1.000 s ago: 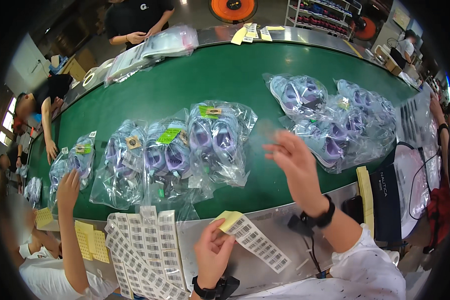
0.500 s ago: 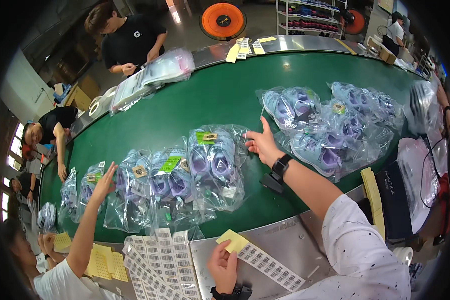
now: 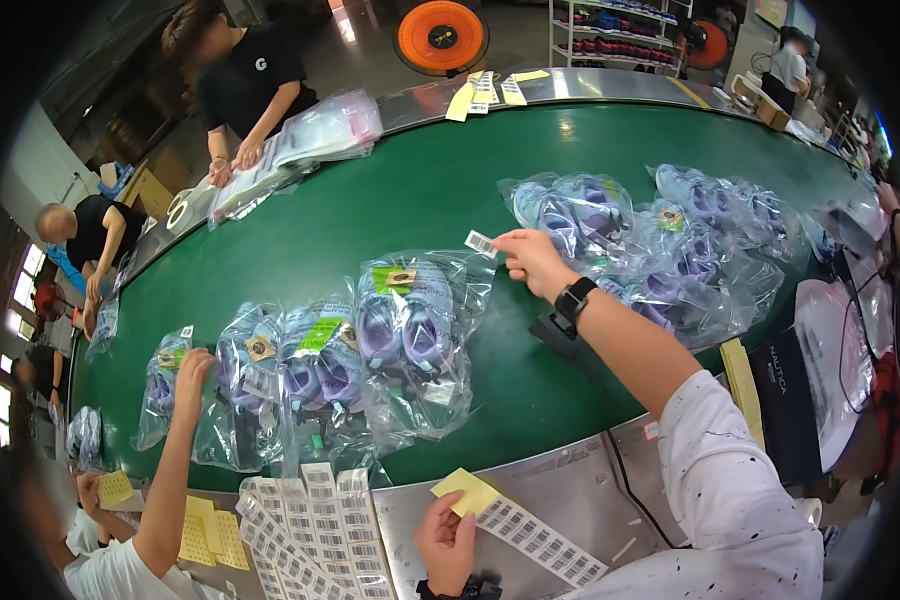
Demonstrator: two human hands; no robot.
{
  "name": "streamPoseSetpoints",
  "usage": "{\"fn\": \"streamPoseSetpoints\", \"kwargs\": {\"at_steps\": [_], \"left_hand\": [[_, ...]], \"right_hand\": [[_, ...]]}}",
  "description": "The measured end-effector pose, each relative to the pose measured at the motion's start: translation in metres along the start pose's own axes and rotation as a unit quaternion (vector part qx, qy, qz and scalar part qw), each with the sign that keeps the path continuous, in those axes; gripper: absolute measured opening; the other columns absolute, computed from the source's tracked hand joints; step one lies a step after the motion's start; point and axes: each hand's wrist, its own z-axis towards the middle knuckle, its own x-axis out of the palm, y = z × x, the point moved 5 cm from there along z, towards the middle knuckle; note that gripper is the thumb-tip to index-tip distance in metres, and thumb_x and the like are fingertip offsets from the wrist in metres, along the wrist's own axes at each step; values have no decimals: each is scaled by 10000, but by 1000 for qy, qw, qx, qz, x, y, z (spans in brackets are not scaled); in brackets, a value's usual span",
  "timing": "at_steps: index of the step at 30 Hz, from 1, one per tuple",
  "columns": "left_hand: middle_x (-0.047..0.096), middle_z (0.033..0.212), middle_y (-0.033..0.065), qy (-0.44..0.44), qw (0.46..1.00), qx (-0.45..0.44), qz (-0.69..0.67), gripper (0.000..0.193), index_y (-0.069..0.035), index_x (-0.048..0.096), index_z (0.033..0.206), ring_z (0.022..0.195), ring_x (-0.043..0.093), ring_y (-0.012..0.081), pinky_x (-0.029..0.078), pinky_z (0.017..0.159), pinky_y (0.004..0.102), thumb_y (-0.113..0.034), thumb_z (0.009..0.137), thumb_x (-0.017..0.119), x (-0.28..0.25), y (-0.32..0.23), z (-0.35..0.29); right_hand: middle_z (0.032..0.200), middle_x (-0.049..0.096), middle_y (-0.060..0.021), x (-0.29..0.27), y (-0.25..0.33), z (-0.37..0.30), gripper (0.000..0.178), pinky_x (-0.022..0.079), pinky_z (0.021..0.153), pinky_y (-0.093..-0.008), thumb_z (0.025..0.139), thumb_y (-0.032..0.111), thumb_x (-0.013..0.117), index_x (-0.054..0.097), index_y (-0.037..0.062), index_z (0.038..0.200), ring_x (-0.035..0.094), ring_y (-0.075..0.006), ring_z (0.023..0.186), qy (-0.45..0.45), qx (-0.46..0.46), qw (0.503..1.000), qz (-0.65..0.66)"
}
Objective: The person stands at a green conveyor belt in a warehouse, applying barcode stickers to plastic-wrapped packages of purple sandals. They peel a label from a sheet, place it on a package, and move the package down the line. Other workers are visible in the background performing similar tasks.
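Observation:
My right hand [image 3: 536, 262] is over the green belt, thumb and fingers pinching a small white barcode sticker [image 3: 481, 243] by its edge. It is just right of a clear bag holding a pair of light-blue and purple shoes [image 3: 407, 315]. Another bagged pair [image 3: 573, 208] lies just beyond my hand. At the near metal edge, my left hand [image 3: 445, 545] grips a strip of barcode labels [image 3: 541, 541] by its yellow backing end. More bagged shoes [image 3: 320, 360] line up to the left.
Sheets of barcode labels [image 3: 315, 525] lie on the metal ledge, left of my left hand. A co-worker's hand [image 3: 196, 375] reaches over the left bags. Across the belt, another person handles a stack of clear bags [image 3: 320, 135]. More bagged shoes [image 3: 715, 195] lie right; a dark box [image 3: 795, 400] is nearby.
My right hand has turned from spread fingers to a pinch, the sticker now plainly showing. The nearby bags have shifted slightly left. The co-worker's hand at left has moved left and down.

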Motion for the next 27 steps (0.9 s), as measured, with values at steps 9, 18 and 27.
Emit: {"fn": "streamPoseSetpoints", "kwargs": {"at_steps": [9, 18, 27], "left_hand": [[638, 926, 102, 0, 999, -12, 38, 297, 59, 544, 1141, 777, 598, 101, 461, 656, 207, 28, 845, 543, 5, 1, -3], [639, 897, 78, 3, 1000, 7, 11, 286, 49, 548, 1139, 724, 582, 74, 448, 593, 186, 18, 855, 543, 16, -4, -3], [619, 974, 102, 19, 998, -53, 0, 325, 52, 528, 1182, 799, 603, 107, 471, 654, 212, 78, 861, 567, 18, -10, -10]], "right_hand": [[608, 397, 10, 0, -22, 2, 80, 278, 381, -244, 825, 1, 620, 541, -11, 833, 350, -75, 454, -46, 54, 996, 45], [847, 677, -218, 14, -17, 7, 135, 545, 558, -396, 750, 113, 666, 638, -20, 759, 692, -324, 719, -115, -28, 921, -371], [980, 655, -210, 12, 93, -11, 333, 522, 768, -440, 726, 216, 666, 637, 29, 999, 638, -401, 889, -71, -292, 771, -561]]}}
